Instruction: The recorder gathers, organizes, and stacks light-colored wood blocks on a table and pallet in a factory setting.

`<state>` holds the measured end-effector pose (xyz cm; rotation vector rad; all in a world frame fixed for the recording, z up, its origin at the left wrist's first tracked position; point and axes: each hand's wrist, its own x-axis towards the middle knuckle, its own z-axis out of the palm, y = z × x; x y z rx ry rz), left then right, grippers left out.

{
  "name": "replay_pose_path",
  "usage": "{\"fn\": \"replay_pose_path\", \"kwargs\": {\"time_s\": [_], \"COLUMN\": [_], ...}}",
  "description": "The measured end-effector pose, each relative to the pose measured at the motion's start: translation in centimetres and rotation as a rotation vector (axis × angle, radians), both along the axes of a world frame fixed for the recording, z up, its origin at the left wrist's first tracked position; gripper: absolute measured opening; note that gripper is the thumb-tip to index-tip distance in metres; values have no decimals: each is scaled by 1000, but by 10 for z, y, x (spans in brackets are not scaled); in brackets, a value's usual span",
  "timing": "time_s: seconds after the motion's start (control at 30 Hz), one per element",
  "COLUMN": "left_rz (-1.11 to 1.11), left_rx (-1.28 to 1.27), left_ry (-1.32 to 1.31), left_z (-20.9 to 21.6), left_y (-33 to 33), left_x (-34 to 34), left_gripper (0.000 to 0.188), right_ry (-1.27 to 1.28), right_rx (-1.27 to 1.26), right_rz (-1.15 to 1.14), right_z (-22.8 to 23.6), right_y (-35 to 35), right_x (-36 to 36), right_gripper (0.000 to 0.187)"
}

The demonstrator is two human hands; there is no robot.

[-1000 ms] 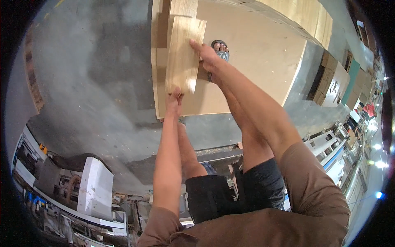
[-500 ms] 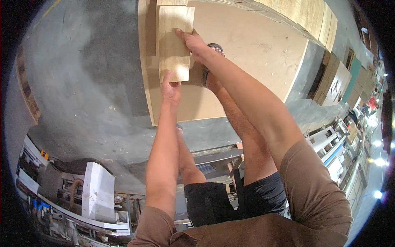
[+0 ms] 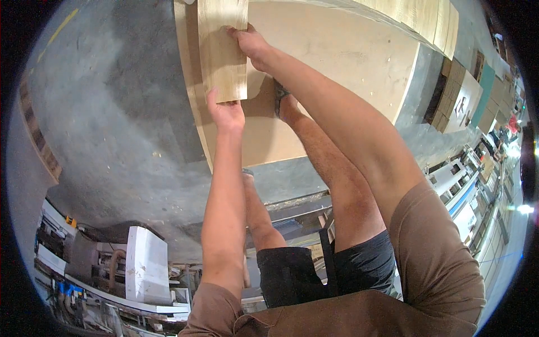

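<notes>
A pale wood-grain board (image 3: 223,59) is held between both hands over the left part of a large tan sheet. My left hand (image 3: 227,114) grips its near end, thumb on top and fingers underneath. On the board's right edge, my right hand (image 3: 251,46) is closed, its thumb lying across the top face and the other fingers hidden below. The board's far end runs out of the picture at the top.
The tan sheet (image 3: 337,73) lies on the grey floor (image 3: 140,84), with my sandalled foot (image 3: 282,98) on it. A stack of wood-grain boards (image 3: 415,22) stands at the far right. Cardboard stacks (image 3: 449,95) sit beyond the sheet's right edge. Machinery (image 3: 147,264) is at the lower left.
Both hands have carried the board farther away and slightly left, so its far end has left the picture. The grip looks the same. My view has shifted a little.
</notes>
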<state>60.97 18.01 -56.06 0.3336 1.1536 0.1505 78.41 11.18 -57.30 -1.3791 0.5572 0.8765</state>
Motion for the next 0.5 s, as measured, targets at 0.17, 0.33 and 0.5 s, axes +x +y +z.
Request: {"fn": "replay_pose_path", "kwargs": {"time_s": [0.17,0.33,0.5], "left_rz": [19,-892,-1303], "left_rx": [167,820,802], "left_ry": [105,35,141], "left_z": [-14,1,-1], "left_y": [56,85,92], "left_x": [-8,68,137], "left_gripper": [86,94,86], "right_ry": [-3,19,80], "right_rx": [23,32,54], "right_rz": [39,35,52], "right_z": [5,4,10], "right_y": [4,-7,6], "right_x": [7,17,19], "right_gripper": [56,60,63]}}
